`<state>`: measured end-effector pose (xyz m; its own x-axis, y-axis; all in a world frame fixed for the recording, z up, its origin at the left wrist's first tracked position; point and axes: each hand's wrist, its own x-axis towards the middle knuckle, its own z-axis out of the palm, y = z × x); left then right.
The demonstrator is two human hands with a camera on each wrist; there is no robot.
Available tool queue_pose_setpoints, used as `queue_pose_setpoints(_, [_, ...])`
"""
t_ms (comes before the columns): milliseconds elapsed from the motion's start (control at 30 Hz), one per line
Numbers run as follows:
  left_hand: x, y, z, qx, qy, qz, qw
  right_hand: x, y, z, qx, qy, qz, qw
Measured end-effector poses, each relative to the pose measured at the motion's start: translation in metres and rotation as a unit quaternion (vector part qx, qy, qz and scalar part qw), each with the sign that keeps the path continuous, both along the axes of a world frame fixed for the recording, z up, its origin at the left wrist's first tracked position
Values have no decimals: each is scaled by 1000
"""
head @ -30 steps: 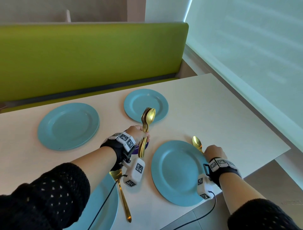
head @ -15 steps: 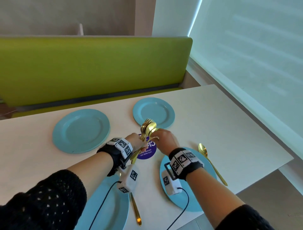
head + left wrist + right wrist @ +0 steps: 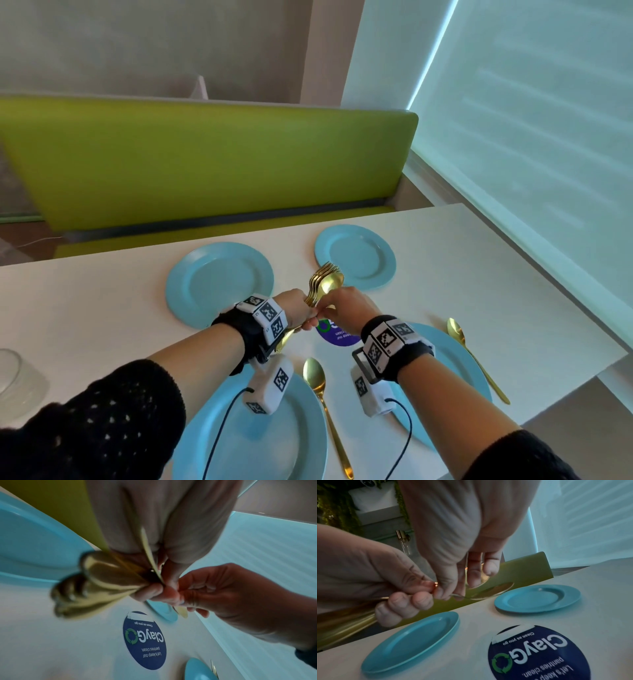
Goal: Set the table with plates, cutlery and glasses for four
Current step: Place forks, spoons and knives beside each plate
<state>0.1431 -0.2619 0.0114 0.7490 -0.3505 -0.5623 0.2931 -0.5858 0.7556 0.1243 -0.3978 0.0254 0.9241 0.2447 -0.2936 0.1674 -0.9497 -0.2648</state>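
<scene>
White tabletop set before a green bench backrest, viewed from the near edge outward. Two near blue plates, left and right, each have a gold spoon at the right: one between the plates, one toward the table edge. Above a round blue sticker, the left hand is closed around a bundle of gold cutlery, heads upward. The right hand pinches the neck of the front spoon. To separate it cleanly, slide it along its own length while the left fist stays firm. Beyond, two far plates, left and right, have no cutlery. A glass stands at far left.
</scene>
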Motion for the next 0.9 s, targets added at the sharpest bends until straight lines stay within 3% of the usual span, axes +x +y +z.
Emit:
queue_pose_setpoints(133, [13,7,-3,14,-10,18,1000,15,1,5,4,-6,-12,1000])
queue_pose_setpoints(300, [47,22,-8,7,-8,140,990,62,-28,11,-14,-13,-80,997])
queue_pose_setpoints(433, [73,29,-16,-6,18,217,976,114,-64,14,-91,-18,-133,987])
queue_pose_setpoints(700, [120,23,-47,9,10,213,977,194,-140,-25,-171,-1,-301,938])
queue_pose_setpoints(900, [136,20,-64,-10,-10,219,976,223,-185,-74,-142,7,-404,903])
